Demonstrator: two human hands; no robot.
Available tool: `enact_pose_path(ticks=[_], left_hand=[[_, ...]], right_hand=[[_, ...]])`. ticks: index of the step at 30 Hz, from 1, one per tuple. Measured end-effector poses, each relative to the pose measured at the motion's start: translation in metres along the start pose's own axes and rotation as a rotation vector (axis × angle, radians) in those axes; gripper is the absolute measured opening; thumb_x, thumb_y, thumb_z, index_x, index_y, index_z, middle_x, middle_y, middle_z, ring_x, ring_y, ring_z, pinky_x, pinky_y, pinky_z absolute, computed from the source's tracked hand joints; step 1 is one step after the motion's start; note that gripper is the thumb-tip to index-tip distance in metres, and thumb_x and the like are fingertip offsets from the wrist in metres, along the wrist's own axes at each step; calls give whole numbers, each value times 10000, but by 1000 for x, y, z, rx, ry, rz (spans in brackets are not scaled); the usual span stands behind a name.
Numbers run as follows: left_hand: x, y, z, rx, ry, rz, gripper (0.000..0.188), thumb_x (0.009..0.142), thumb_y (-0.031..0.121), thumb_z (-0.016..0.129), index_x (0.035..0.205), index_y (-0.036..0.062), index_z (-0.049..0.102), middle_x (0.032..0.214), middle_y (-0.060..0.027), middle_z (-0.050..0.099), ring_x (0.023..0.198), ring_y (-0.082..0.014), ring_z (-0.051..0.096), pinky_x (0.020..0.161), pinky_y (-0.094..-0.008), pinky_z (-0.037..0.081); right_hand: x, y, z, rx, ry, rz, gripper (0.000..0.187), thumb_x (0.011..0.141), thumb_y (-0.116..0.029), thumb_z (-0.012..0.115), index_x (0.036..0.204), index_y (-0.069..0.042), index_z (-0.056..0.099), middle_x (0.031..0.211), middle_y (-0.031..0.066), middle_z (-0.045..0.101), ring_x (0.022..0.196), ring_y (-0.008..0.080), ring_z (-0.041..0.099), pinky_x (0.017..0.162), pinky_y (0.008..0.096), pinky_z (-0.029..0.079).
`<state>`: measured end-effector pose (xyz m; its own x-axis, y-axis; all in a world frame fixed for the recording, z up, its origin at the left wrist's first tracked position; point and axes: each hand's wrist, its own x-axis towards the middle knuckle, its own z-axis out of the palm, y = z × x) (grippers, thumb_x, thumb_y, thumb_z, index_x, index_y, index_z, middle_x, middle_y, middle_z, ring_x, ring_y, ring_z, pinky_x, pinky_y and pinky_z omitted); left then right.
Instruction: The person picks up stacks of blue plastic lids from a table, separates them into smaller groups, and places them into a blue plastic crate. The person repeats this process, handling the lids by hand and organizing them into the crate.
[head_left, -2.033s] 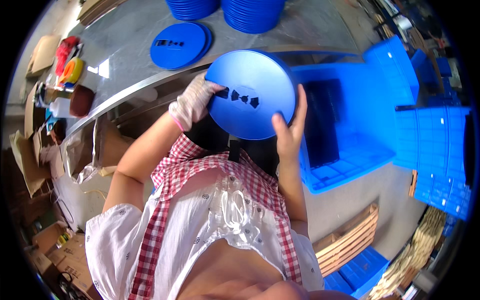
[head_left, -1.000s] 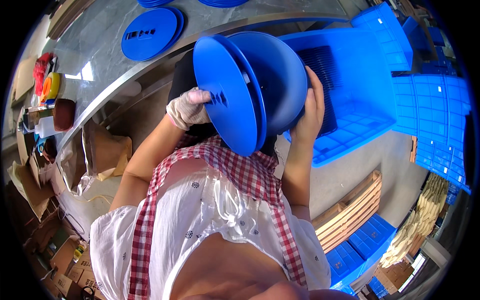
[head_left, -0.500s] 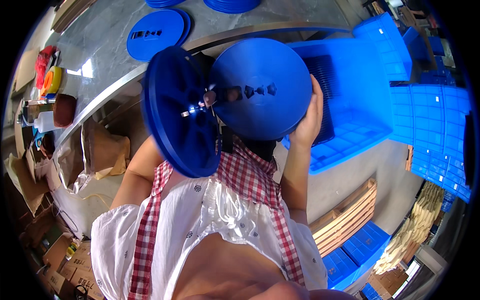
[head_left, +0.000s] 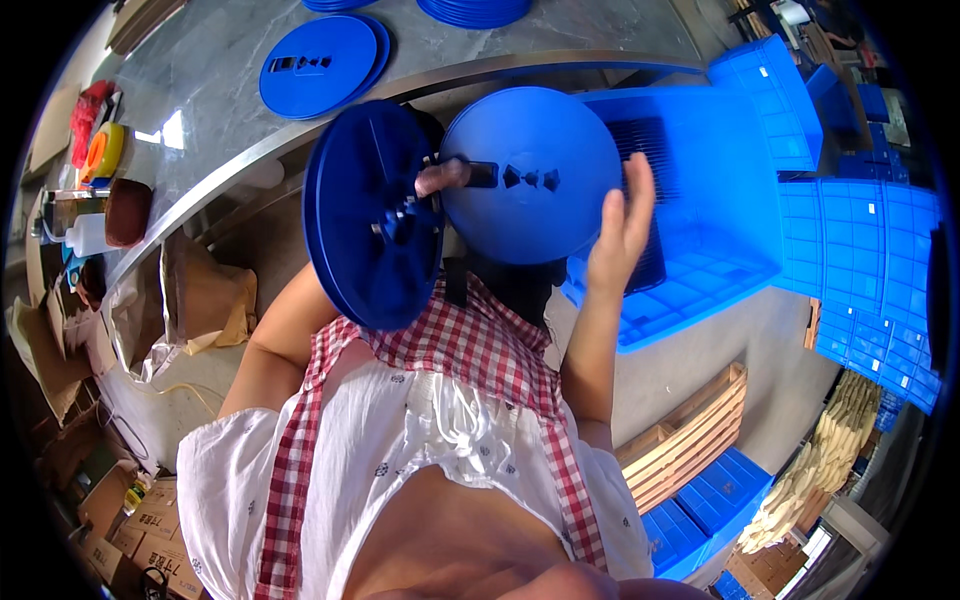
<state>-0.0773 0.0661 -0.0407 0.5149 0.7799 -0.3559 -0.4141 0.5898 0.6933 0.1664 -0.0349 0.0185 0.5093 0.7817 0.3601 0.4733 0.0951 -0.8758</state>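
The right hand [head_left: 618, 232] cupped the right rim of a blue disc [head_left: 535, 172] held up before the chest, fingers spread along its edge. The left hand [head_left: 440, 177] was mostly hidden behind a darker disc [head_left: 372, 215]; one fingertip touched the first disc's slot, its grip unclear. Behind them an open blue crate [head_left: 700, 200] held a dark insert. A flat disc [head_left: 318, 65] lay on the table [head_left: 200, 90].
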Motion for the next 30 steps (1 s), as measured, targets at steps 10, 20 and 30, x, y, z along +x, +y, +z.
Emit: enact_pose_path(ticks=[10, 20, 30], left_hand=[[10, -9, 21, 146, 93, -74, 600, 776, 336, 805, 1232, 50, 540, 1185, -90, 607, 1037, -245, 607, 947, -450, 496], [1, -7, 38, -98, -129, -51, 739, 803, 360, 781, 1368, 49, 423, 1282, -134, 555, 1179, -276, 547, 1012, -510, 451], [-5, 6, 48, 53, -284, -101, 606, 820, 271, 753, 1323, 45, 502, 1253, -104, 580, 1148, -239, 551, 1014, -433, 434]], right_hand=[[-41, -69, 35, 191, -566, -375, 996, 733, -473, 791, 1437, 37, 304, 1333, 275, 477, 1212, 388, 521, 993, 430, 451], [-41, -33, 18, 545, -124, -159, 730, 972, -402, 511, 1471, 52, 233, 1341, 267, 485, 1158, 341, 572, 933, 391, 487], [-27, -40, -4, 287, -60, 34, 573, 920, -63, 591, 1439, -25, 349, 1369, 203, 476, 1206, 269, 530, 993, 372, 457]])
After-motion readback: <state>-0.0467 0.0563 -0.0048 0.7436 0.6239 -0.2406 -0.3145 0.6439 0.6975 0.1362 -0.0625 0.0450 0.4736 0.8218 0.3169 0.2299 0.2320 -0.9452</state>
